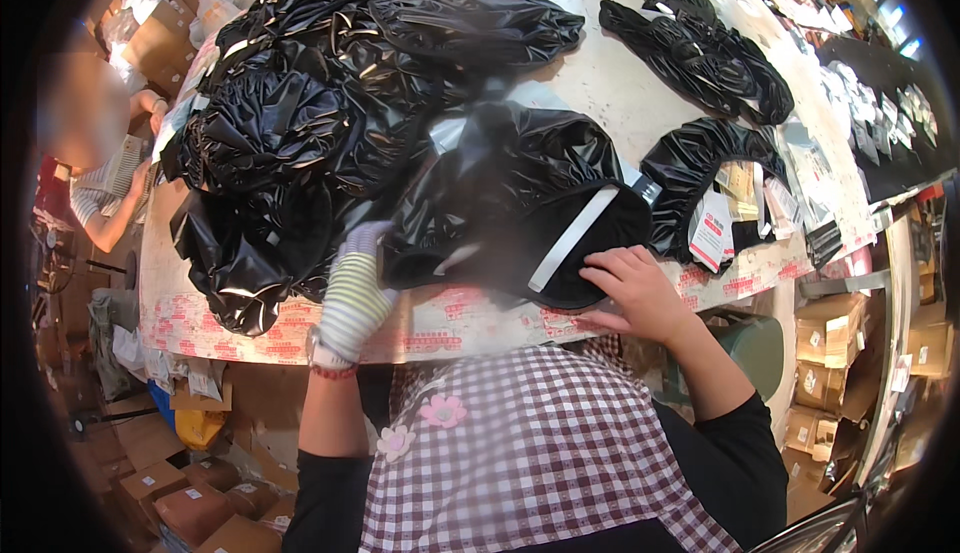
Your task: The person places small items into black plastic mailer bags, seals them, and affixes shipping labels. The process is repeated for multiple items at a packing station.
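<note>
A black glossy cover (pixel 595 153) with a matte underside and a white strip (pixel 572 238) lies before me; a dark blur hides its middle. My left hand (pixel 355 293), in a striped knit glove, is at the cover's left end, its fingers partly curled at the fabric; their grip is unclear. My bare right hand (pixel 630 293) grips the near right edge, fingers on top beside the strip. A gathered black cover (pixel 685 168) with paper tags (pixel 712 228) sits to the right.
Piled black covers (pixel 275 133) fill the table's (pixel 470 331) left; another bundle (pixel 700 63) lies at back right. Another person (pixel 105 193) is at far left. Cardboard boxes (pixel 825 328) are stacked right and lower left. A dark side table (pixel 890 113) holds small packets.
</note>
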`<state>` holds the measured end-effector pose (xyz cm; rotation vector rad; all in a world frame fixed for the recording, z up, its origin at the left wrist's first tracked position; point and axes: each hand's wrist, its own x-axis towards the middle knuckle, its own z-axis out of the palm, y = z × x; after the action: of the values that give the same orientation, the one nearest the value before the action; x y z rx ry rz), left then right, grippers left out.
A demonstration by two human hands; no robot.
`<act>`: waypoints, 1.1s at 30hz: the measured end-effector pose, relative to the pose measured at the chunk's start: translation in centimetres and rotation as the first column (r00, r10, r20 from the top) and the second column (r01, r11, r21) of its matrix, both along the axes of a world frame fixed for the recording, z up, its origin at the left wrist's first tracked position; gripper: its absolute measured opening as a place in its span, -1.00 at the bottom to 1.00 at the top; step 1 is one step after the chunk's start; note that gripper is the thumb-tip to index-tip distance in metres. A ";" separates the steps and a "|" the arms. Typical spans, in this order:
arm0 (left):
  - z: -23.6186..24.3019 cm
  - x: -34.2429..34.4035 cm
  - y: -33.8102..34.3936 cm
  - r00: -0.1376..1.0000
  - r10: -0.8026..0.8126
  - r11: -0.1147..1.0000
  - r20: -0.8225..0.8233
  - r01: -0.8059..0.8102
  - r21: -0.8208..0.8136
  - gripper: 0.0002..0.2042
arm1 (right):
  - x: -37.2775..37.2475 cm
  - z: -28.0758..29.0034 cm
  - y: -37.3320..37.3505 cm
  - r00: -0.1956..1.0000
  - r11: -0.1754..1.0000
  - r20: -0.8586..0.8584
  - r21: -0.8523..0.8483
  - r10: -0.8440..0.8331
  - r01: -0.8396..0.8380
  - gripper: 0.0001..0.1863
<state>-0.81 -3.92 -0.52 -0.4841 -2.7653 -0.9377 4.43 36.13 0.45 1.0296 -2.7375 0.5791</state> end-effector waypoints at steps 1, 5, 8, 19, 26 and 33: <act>2.5 0.6 1.0 0.994 -0.103 0.994 -0.022 0.102 -0.042 -0.48 | 0.0 0.4 -0.2 1.000 0.996 0.010 -0.081 -0.026 0.026 -0.59; 6.6 0.9 5.5 0.927 -0.371 0.910 -0.053 0.351 -0.220 -0.35 | -1.1 -0.8 -1.1 0.973 0.960 0.074 -0.161 -0.220 0.229 -0.73; 1.9 -2.0 6.3 0.939 -0.337 0.846 0.068 0.334 -0.415 -0.48 | -1.5 -0.8 -1.9 0.949 0.950 0.078 -0.035 -0.306 0.309 -0.77; 4.8 -4.7 -0.7 0.983 -0.183 0.967 0.000 0.180 0.179 -0.73 | -1.6 1.7 -2.2 0.887 0.817 -0.056 0.369 -0.457 0.444 -0.59; 9.8 -3.5 0.0 0.625 0.281 0.777 -0.728 -0.594 -0.210 -0.59 | -2.6 7.5 2.7 0.681 0.757 -0.536 0.114 -0.499 0.644 -0.48; 1.2 -1.0 2.1 0.951 -0.088 0.772 0.298 0.254 -0.582 -0.33 | -4.9 4.6 4.7 0.938 0.869 0.088 0.415 -0.334 0.271 -0.42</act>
<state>-1.78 -1.87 0.72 -0.7696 -3.2843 -0.0720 -0.50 40.83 5.10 0.6070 -3.1519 0.0501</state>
